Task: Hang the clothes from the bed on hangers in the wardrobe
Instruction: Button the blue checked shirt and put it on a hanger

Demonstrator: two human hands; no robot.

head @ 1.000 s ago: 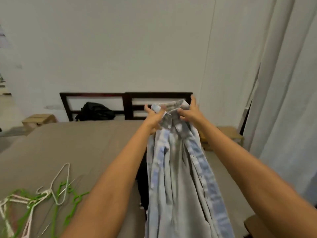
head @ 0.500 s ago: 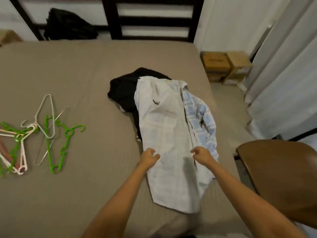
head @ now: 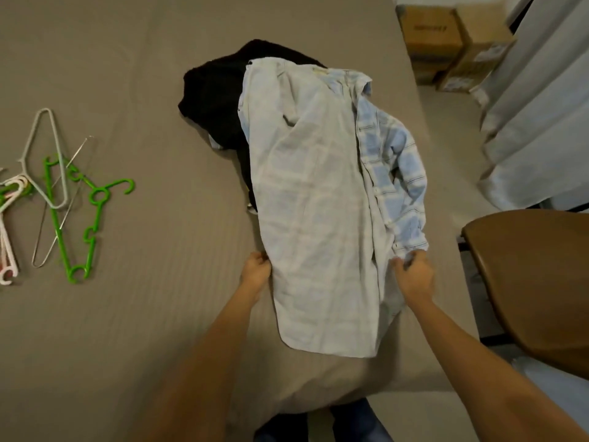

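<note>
Bed (head: 143,314): stretching across most of the view under a taupe sheet, carrying the clothes and the hangers.
Left fingers (head: 263,260): curling tight round the left edge of the pale shirt (head: 312,218), low on its side.
Right fingers (head: 399,263): curling inward, pinching the right edge of the same shirt just beside a blue checked cuff.
Left hand (head: 255,274): closing against the fabric, reaching in from the lower middle on a bare forearm.
Right hand (head: 416,277): gripping near the bed's right side, reaching in from the lower right corner.
Pale shirt: lying lengthwise between both hands, collar pointing away, hem pointing toward the person, showing blue checks along its right side.
Black garment (head: 216,100): lying crumpled under the shirt's far left part, sticking out past the collar end.
Green hanger (head: 97,215): lying on the sheet well apart to the left, tangling with a grey hanger (head: 57,145) and pink-white hangers (head: 8,250) at the frame edge.
Brown chair (head: 535,275): standing just beside the bed's right side.
Cardboard boxes (head: 430,36): sitting on the floor beyond the bed's right side, near a pale curtain (head: 541,106).
</note>
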